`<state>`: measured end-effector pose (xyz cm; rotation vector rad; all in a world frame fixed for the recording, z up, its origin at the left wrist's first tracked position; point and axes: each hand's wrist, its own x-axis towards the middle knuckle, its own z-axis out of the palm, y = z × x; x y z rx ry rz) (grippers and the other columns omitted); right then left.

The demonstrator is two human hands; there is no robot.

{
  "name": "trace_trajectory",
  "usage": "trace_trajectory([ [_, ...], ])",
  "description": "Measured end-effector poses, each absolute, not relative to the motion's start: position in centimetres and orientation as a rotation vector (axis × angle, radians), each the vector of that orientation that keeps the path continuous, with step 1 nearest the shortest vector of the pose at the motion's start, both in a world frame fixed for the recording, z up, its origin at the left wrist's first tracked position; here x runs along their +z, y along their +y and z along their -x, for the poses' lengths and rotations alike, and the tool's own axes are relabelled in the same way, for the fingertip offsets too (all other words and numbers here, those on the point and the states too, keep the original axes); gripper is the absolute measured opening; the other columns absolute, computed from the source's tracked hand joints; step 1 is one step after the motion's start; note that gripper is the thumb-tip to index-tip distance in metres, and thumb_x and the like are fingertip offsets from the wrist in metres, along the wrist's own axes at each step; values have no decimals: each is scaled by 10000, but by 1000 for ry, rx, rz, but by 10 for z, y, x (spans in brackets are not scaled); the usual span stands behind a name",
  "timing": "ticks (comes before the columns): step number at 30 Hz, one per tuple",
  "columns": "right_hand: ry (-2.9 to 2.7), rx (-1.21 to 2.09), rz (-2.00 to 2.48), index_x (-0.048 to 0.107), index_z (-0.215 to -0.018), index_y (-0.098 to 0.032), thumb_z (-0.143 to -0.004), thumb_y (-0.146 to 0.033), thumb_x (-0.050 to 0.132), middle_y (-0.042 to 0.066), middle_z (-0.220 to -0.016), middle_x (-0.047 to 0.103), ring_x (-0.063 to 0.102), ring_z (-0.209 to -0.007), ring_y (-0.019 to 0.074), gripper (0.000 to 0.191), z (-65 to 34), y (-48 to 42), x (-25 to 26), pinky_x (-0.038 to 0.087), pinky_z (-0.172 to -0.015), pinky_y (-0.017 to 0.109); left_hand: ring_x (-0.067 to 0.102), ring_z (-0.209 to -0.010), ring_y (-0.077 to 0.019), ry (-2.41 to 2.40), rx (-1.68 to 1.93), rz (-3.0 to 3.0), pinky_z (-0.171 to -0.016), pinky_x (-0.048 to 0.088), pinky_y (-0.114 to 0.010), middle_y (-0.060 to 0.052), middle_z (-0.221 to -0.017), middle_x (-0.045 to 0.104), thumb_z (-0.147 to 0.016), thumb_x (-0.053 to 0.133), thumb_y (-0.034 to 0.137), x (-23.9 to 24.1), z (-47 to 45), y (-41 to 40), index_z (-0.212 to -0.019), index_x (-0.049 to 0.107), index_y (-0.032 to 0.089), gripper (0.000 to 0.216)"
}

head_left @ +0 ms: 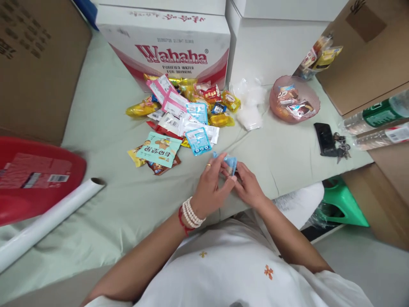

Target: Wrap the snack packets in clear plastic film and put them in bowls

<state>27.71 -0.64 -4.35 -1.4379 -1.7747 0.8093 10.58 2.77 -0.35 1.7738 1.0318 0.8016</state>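
Observation:
Both hands meet over the pale green table cover (105,140), near its front edge. My left hand (212,185), with a ring and bead bracelets, and my right hand (247,185) pinch a small blue packet (230,163) between their fingertips. Just beyond the hands lies a pile of snack packets (185,111): yellow, pink, white and blue wrappers, plus a teal packet (159,149) closest on the left.
A Wahaha carton (169,42) and a white box (275,42) stand at the back. Right: clear bags (249,106), pink bowl of snacks (294,100), phone with keys (326,138), bottles (380,115). Left: red tray (32,179), white roll (47,221), cardboard box (35,64).

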Motion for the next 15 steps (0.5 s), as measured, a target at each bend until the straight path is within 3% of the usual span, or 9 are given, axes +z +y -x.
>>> trace_trajectory([
  [3, -1680, 845, 1494, 637, -1285, -242, -1020, -371, 510, 91, -1187, 721, 681, -1093, 248, 321, -293, 6, -43, 562, -979, 418, 609, -1286, -282, 856, 722, -1828, -1033, 552, -451, -172, -1407, 607, -955, 605, 355, -1, -97, 24, -1578, 366, 224, 680],
  [6, -1469, 667, 1602, 681, -1135, -215, -969, -345, 615, 60, -1042, 735, 700, -982, 229, 221, -348, 44, -30, 580, -910, 393, 580, -1363, -269, 909, 688, -1845, -1017, 582, -412, -170, -1486, 574, -986, 580, 356, -9, -75, 15, -1569, 369, 228, 633],
  [8, -1177, 416, 1652, 617, -1253, -175, -938, -238, 647, 105, -1112, 718, 703, -954, 207, 323, -408, 87, -13, 587, -845, 361, 635, -1292, -254, 1072, 683, -1879, -1002, 593, -411, -145, -1423, 629, -1009, 537, 338, -18, -52, 6, -1500, 446, 232, 510],
  [10, -894, 189, 1717, 470, -1438, -101, -948, -75, 538, 239, -1310, 634, 707, -1012, 191, 495, -473, 139, 7, 572, -783, 316, 691, -1186, -252, 1259, 685, -1937, -952, 609, -404, -123, -1345, 679, -1015, 521, 341, -27, -23, -4, -1414, 520, 235, 413],
  [12, -893, 97, 1966, 422, -1506, -58, -983, -30, 404, 331, -1421, 535, 695, -1079, 177, 523, -529, 189, 23, 542, -743, 279, 737, -1024, -231, 1438, 689, -1980, -860, 623, -365, -94, -1225, 725, -1012, 527, 360, -34, 5, -16, -1323, 577, 241, 336],
  [15, -1040, 88, 2259, 511, -1425, 56, -1007, -52, 396, 358, -1282, 605, 701, -905, 143, 446, -575, 245, 33, 503, -657, 298, 742, -889, -205, 1582, 669, -2007, -769, 616, -321, -67, -1132, 737, -1016, 512, 362, -41, 36, -34, -1236, 614, 250, 267],
])
